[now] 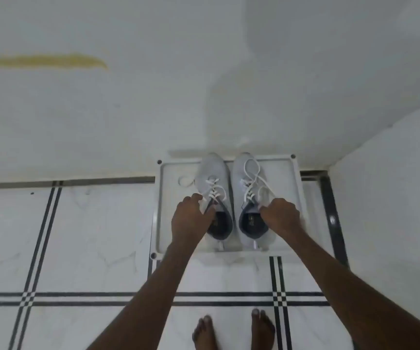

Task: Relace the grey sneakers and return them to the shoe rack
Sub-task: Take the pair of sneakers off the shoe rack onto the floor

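- Both grey sneakers point(229, 195) lay side by side on the white rack tray point(164, 198), toes pointing far toward the wall point(128, 109).
- The left hand point(191, 218) had its grip clamped on the left collar; the right hand point(280, 214) pinched the right one.

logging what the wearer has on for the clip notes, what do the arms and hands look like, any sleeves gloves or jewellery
Both arms are bare along all that shows: no sleeve enters the view. The left hand and the right hand wear no gloves, and no watch, bracelet or ring can be seen on the wrists or the visible fingers. The picture is soft, so a thin ring could escape notice.
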Motion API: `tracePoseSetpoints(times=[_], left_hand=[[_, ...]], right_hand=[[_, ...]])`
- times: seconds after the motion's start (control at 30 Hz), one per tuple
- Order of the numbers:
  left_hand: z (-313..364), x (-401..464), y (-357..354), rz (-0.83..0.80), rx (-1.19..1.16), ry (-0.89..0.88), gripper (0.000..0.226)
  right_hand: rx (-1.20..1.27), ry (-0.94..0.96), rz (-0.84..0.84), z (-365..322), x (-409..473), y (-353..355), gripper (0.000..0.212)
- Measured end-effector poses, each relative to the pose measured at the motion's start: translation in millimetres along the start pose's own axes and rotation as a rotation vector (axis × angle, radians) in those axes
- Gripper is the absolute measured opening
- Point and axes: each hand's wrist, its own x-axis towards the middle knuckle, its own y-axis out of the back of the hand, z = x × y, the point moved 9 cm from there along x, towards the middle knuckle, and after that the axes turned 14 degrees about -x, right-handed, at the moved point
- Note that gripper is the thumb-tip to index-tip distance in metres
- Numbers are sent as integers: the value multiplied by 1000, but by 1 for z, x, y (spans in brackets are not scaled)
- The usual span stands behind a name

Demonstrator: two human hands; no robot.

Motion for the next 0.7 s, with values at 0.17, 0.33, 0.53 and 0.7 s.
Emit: tracePoseSetpoints(times=[0.17, 0.33, 0.53, 0.7], left_hand=[[-43, 6, -35, 14, 163, 52, 42], [-57, 19, -46, 85, 82, 104, 15], [-58, 8, -40, 82, 44, 89, 11], [-41, -24, -14, 150, -10, 52, 13]], right_hand=[[58, -35, 24, 14, 7, -48, 29], [71, -75, 85, 20, 19, -59, 20], [194, -70, 103, 23, 11, -57, 15], [204, -9, 148, 22, -21, -33, 12]])
